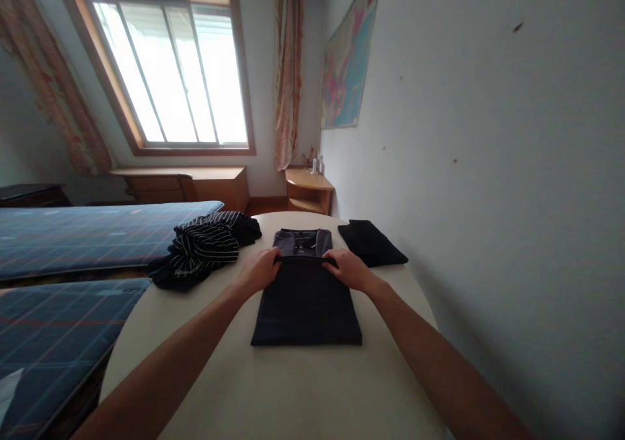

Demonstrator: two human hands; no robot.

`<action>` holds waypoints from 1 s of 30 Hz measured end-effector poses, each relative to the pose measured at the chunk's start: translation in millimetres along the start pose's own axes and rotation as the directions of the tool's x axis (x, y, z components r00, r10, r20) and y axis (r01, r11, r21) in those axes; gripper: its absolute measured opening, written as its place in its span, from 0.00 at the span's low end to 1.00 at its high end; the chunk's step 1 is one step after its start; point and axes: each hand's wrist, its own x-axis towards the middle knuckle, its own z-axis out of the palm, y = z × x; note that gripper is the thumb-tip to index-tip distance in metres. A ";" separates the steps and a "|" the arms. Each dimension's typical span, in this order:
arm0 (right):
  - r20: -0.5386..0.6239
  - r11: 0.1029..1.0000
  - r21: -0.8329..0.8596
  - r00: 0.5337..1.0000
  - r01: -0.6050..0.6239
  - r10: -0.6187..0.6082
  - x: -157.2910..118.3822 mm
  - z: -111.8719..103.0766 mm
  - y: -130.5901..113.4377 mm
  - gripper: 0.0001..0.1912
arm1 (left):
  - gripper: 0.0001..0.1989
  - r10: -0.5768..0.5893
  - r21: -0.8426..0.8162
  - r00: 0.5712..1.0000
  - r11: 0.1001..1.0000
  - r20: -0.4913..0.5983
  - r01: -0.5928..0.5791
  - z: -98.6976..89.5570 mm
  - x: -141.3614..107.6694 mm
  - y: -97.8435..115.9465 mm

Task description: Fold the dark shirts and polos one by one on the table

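Note:
A dark, nearly black shirt (pixel 306 306) lies folded into a neat rectangle on the pale table in front of me. At its far end a greyish collar area with small eyelets or buttons shows beyond the folded edge. My left hand (pixel 261 269) pinches the left end of that edge, thumb and fingers closed on the cloth. On the right end my right hand (pixel 350 268) grips the same edge in a like way. The fabric between the two hands runs straight across.
The round cream table (pixel 303 394) carries a crumpled pile of black and white-striped clothes (pixel 208 241) at left and a folded black garment (pixel 371 243) at right. Blue plaid mattresses (pixel 97 238) stand to the left, a wall (pixel 488 186) to the right. A corner shelf (pixel 310 179) is behind.

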 end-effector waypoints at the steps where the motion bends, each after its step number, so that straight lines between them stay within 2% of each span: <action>1: 0.011 1.000 0.001 1.000 -0.012 0.012 4.5 8.1 5.0 0.10 | 0.11 -0.004 -0.007 1.000 1.000 -0.002 0.004 9.0 2.3 -1.2; 3: 0.033 0.999 0.006 0.999 -0.034 0.034 9.5 24.9 13.5 0.10 | 0.11 0.002 -0.014 1.000 1.000 -0.003 -0.002 28.1 3.2 -4.3; 6: 0.005 0.999 0.033 0.999 -0.038 0.038 8.6 44.1 21.1 0.10 | 0.11 0.032 -0.051 0.998 0.998 -0.055 -0.035 50.8 -1.9 -9.8; 9: -0.025 0.998 0.064 0.999 -0.029 0.031 3.0 49.5 22.7 0.10 | 0.12 0.076 -0.091 0.992 0.992 -0.097 -0.085 57.8 -9.5 -12.7; 14: 0.033 0.993 0.115 0.999 -0.016 0.013 -9.0 38.4 16.3 0.12 | 0.12 0.085 -0.052 0.996 0.995 -0.038 -0.087 40.2 -23.2 -4.8; 18: 0.118 0.979 0.199 0.990 0.048 -0.073 -20.0 26.1 4.5 0.11 | 0.12 0.083 0.023 0.992 0.996 0.093 -0.085 23.1 -33.7 3.3; 23: 0.195 0.963 0.259 0.972 0.078 -0.132 -25.6 16.6 -7.9 0.07 | 0.12 0.123 0.065 0.965 0.988 0.233 -0.141 12.0 -40.8 5.8; 27: 0.296 0.949 0.316 0.949 0.006 -0.104 -26.9 14.8 -12.0 0.08 | 0.07 0.115 -0.014 0.930 0.993 0.350 -0.118 2.9 -44.6 4.2; 30: 0.350 0.932 0.362 0.930 -0.026 -0.110 -28.9 14.6 -14.2 0.08 | 0.06 0.166 -0.148 0.904 0.982 0.395 -0.116 -3.3 -46.7 0.0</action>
